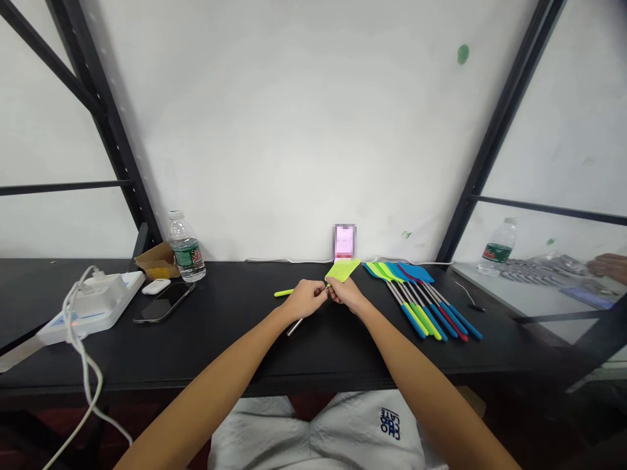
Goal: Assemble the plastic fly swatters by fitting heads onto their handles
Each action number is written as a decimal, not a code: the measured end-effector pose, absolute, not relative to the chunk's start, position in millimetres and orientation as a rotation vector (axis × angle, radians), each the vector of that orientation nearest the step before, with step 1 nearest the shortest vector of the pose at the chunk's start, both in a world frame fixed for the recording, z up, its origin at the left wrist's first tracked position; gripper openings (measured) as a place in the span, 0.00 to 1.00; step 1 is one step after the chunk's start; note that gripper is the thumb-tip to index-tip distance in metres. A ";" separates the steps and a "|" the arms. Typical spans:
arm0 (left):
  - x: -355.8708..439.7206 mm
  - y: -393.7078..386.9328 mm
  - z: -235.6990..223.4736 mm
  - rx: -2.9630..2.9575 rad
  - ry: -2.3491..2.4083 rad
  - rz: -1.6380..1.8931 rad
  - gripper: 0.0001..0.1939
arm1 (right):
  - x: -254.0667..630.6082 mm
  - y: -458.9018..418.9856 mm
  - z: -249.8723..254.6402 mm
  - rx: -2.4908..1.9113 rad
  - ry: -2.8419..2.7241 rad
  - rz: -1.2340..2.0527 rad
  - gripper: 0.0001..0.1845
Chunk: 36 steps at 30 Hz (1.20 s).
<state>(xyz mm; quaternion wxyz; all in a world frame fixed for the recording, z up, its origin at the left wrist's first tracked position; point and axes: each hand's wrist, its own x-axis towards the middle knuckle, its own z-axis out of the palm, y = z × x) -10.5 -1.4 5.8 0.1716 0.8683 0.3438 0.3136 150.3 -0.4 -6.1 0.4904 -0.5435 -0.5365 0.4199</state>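
Note:
My right hand (349, 294) is closed on the neck of a yellow-green fly swatter head (344, 269), its perforated paddle pointing away from me. My left hand (304, 300) is closed around a thin metal rod (294, 328), whose lower end sticks out below the fingers. Both hands meet where rod and head come together; the fingers hide whether the two are joined. On the table just left of my left hand lies a loose yellow-green handle (283, 293).
Several fly swatters (416, 297) in blue, green and red lie side by side on the right of the black table (235, 339). A lit phone (345, 242) leans on the wall. Leftward are a bottle (186, 251), dark phone (165, 303), white case (156, 286), box (157, 261) and power strip (95, 303).

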 end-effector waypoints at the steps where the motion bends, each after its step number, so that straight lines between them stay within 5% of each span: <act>1: -10.4 -1.3 5.8 2.469 0.980 0.888 0.13 | 150.2 -0.3 -6.1 -1.306 -1.297 1.031 0.13; 25: -8.5 1.1 7.1 2.561 1.040 0.882 0.14 | 147.6 1.5 -1.5 -1.210 -1.196 1.078 0.11; 36: -18.9 -9.0 11.8 2.514 1.066 0.800 0.14 | 223.8 9.4 10.2 -1.327 -0.778 0.903 0.13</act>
